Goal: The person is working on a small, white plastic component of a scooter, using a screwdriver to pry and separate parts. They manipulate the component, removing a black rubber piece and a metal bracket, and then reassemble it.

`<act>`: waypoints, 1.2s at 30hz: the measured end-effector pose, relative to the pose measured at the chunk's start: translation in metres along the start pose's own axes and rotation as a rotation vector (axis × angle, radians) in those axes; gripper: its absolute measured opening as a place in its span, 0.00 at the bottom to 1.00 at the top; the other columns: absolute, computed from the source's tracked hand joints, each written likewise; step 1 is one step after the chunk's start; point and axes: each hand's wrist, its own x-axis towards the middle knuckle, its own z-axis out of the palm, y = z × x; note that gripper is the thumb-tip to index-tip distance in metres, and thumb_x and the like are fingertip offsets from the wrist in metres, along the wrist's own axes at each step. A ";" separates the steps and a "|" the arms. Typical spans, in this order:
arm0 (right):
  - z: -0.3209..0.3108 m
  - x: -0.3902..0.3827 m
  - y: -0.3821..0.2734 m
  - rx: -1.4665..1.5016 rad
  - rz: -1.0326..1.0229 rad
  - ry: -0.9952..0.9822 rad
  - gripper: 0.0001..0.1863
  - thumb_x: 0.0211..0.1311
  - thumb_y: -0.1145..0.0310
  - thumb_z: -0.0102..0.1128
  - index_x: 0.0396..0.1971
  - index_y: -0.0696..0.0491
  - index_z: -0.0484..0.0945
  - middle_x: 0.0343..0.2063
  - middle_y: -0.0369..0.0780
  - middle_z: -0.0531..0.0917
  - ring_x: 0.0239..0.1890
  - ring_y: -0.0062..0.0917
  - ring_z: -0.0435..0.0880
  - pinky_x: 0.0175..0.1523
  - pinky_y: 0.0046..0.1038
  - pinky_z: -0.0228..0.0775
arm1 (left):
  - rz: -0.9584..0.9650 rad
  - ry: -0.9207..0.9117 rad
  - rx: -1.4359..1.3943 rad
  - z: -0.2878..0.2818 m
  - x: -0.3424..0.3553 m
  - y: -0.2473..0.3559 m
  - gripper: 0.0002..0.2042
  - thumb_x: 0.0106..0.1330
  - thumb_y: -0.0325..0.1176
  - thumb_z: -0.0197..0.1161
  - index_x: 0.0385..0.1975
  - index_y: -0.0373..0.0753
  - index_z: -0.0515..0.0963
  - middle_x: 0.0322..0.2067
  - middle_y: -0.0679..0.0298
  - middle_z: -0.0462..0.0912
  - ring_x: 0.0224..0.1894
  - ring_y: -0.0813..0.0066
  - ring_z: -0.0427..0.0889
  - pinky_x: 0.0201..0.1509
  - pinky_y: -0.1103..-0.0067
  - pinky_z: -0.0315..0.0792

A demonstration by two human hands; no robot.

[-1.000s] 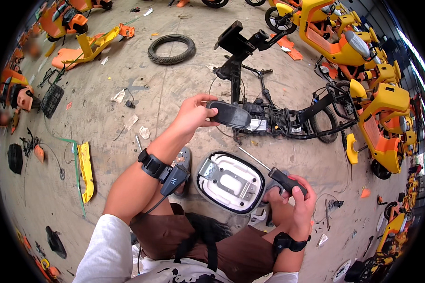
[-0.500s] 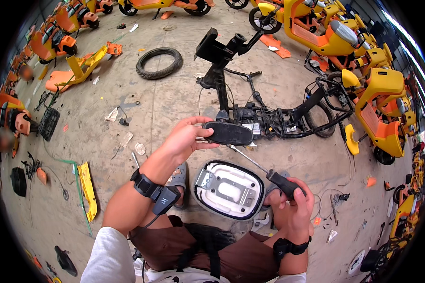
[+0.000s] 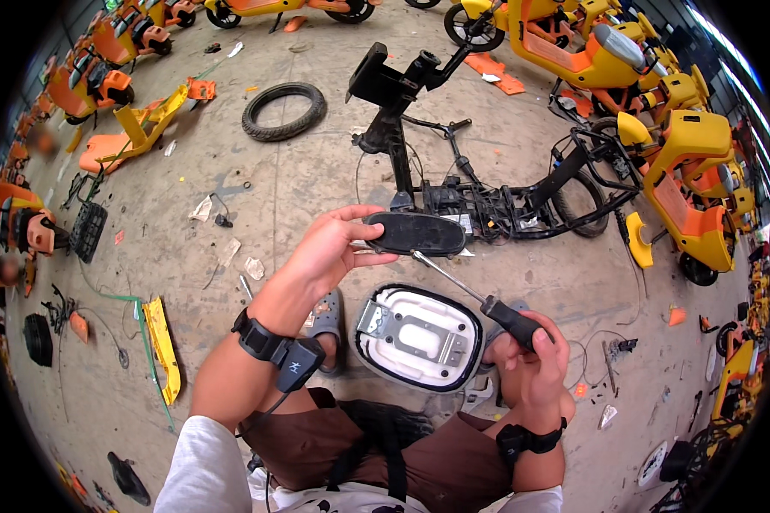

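My left hand (image 3: 329,248) grips the left end of a black, flat, oblong part (image 3: 415,233), fingers round its edges and thumb on top. My right hand (image 3: 541,355) is closed on the black handle of a screwdriver (image 3: 509,318); its shaft points up and left, the tip at the lower edge of the oblong part. Whether the tip sits in a fastener I cannot tell. Between my feet a rounded, white-lined shell (image 3: 419,338) with metal plates lies on the floor, beneath the screwdriver.
A stripped black scooter frame (image 3: 535,197) stands just beyond my hands. A tyre (image 3: 282,132), a yellow body panel (image 3: 162,350) and scattered cables and scraps lie around on the concrete floor. Rows of yellow-orange scooters (image 3: 684,214) line the right and back.
Compared with a second ago, the screwdriver tip has come up against the oblong part, which now shows its broad face more levelly. The whole view has shifted a little.
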 end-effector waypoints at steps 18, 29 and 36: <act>-0.003 -0.001 0.006 0.027 -0.012 0.022 0.21 0.68 0.63 0.55 0.51 0.65 0.74 0.29 0.41 0.82 0.28 0.20 0.79 0.29 0.20 0.71 | -0.005 -0.002 -0.040 0.001 -0.001 0.003 0.16 0.67 0.20 0.56 0.54 0.29 0.69 0.48 0.52 0.79 0.47 0.60 0.84 0.51 0.64 0.84; -0.004 -0.001 0.008 0.059 -0.018 0.026 0.20 0.68 0.64 0.56 0.51 0.65 0.75 0.30 0.41 0.82 0.28 0.20 0.80 0.29 0.20 0.71 | 0.016 -0.012 -0.046 0.000 -0.004 0.005 0.17 0.67 0.20 0.56 0.56 0.29 0.68 0.49 0.52 0.77 0.49 0.60 0.83 0.53 0.64 0.83; -0.003 -0.001 0.005 0.029 -0.014 0.027 0.21 0.68 0.64 0.56 0.51 0.66 0.75 0.30 0.41 0.82 0.28 0.20 0.80 0.29 0.20 0.71 | 0.045 -0.013 -0.005 0.001 -0.004 0.003 0.16 0.68 0.19 0.54 0.56 0.31 0.68 0.50 0.53 0.77 0.49 0.61 0.83 0.53 0.64 0.83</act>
